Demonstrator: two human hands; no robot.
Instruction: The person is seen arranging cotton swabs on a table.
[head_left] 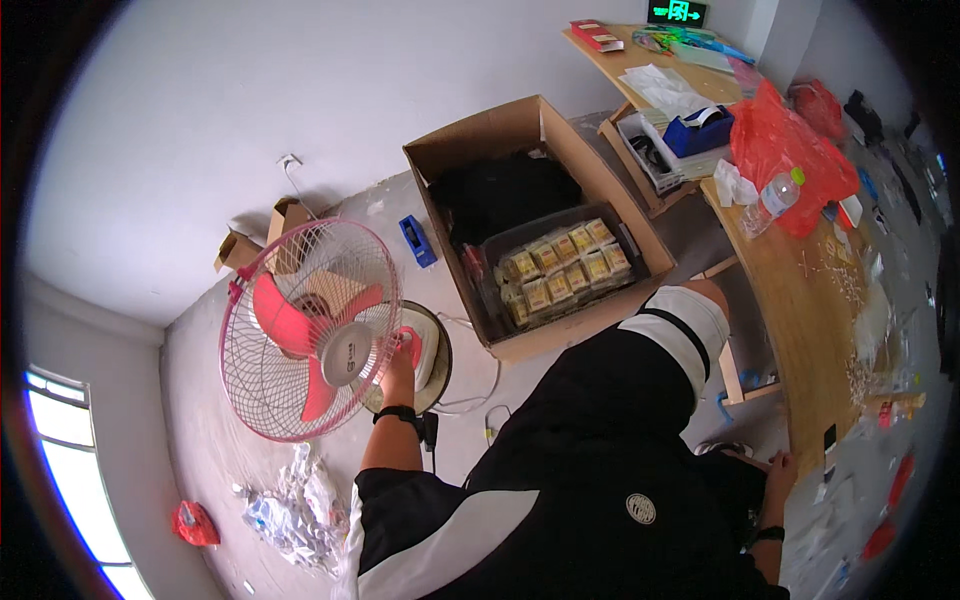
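Observation:
My left hand (401, 358) reaches down to the pink control panel on the white base (428, 350) of a standing fan (312, 330). The fan's pink wire cage and pink blades are beside that hand, and its fingertips are too hidden to read. Out to the right, my right hand (779, 472) is at the edge of a wooden table (800, 370), near a black phone-like object (830, 438). Its fingers look curled together; whatever may be in them is too small to make out.
A large cardboard box (590, 130) holds black cloth and a dark bin (635, 240) of small yellow-labelled packets (565, 262). A blue tape dispenser (417, 242) lies on the floor. Crumpled plastic (295, 510) is at lower left; a bottle (775, 198) and red bag (790, 150) sit at right.

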